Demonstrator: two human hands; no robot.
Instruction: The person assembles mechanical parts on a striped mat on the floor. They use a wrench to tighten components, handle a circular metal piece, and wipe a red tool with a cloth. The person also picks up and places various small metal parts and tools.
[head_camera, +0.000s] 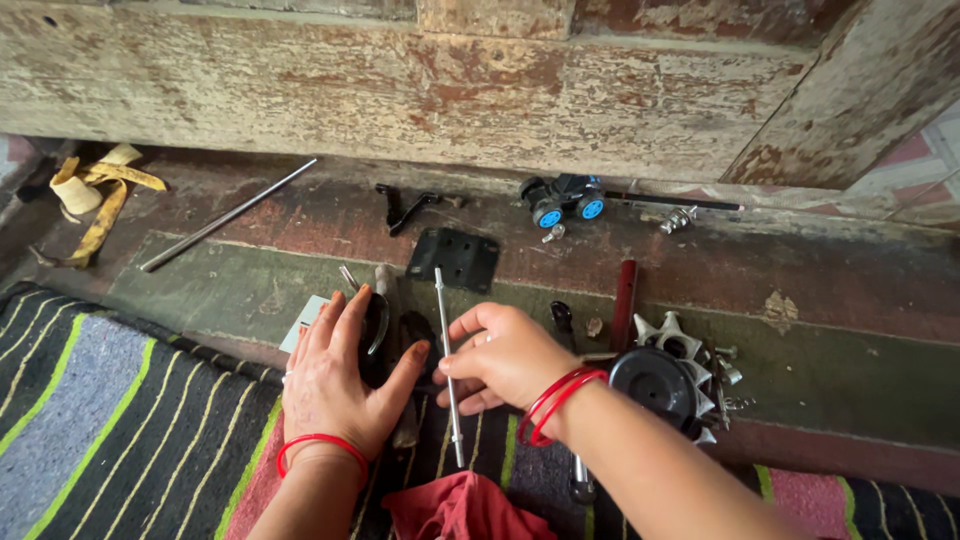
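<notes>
On a striped rug (120, 420) at the foot of a worn wooden step, a person's right hand (505, 358) curls into a loose fist, thumb and forefinger pinching a thin metal rod (448, 365) near its middle, the rod standing almost upright past the knuckles. The left hand (335, 375) lies palm down just beside it, fingers spread and flattened over a dark curved part (378, 325), thumb stretched towards the rod. Red bands circle both wrists. Beyond the fingertips sit a black metal plate (455, 258) and, farther off, a small black piece with blue wheels (565, 198). To the right of the right wrist rests a toothed gear cluster (672, 375), and a red cloth (462, 508) lies beneath the forearms.
</notes>
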